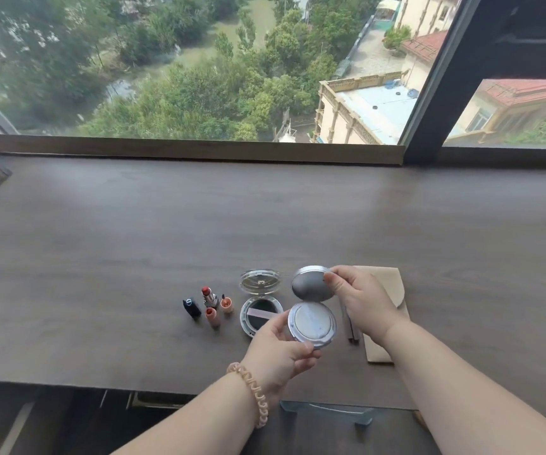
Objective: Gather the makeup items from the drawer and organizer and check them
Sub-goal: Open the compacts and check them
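I hold a round silver compact open above the desk. My left hand grips its base from below, and my right hand pinches the raised lid by its rim. A second compact lies open on the desk just to the left, its clear lid flipped back. Further left stand an uncapped red lipstick, a dark blue lipstick cap and two small orange tubes.
A beige pouch lies under my right wrist, with a thin dark pencil-like item beside it. The wooden desk runs up to a wide window. Below its front edge a drawer stands partly open.
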`<action>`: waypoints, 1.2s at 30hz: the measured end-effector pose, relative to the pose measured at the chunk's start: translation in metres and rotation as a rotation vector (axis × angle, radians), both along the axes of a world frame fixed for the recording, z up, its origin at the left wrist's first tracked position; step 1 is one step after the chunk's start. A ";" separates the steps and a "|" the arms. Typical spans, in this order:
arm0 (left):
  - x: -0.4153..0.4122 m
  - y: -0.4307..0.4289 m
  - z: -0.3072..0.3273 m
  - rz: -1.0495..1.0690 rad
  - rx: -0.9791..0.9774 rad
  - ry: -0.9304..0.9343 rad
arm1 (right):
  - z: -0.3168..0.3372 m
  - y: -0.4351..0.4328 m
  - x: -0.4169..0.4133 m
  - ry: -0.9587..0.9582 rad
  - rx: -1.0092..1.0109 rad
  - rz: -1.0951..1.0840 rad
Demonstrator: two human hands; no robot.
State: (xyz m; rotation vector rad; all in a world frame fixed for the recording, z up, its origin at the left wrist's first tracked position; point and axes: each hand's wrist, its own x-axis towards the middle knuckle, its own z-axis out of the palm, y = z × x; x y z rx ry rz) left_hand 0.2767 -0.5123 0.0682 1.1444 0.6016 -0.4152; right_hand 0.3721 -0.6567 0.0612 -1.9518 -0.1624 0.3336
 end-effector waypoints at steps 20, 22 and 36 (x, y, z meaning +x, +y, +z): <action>0.021 -0.009 -0.027 -0.233 0.869 -0.153 | -0.031 0.007 0.037 0.036 -0.433 0.075; 0.021 -0.009 -0.031 -0.248 0.928 -0.154 | -0.034 0.007 0.037 0.023 -0.457 0.094; 0.020 -0.008 -0.047 -0.323 1.079 -0.170 | -0.037 -0.012 0.015 -0.232 -0.641 -0.273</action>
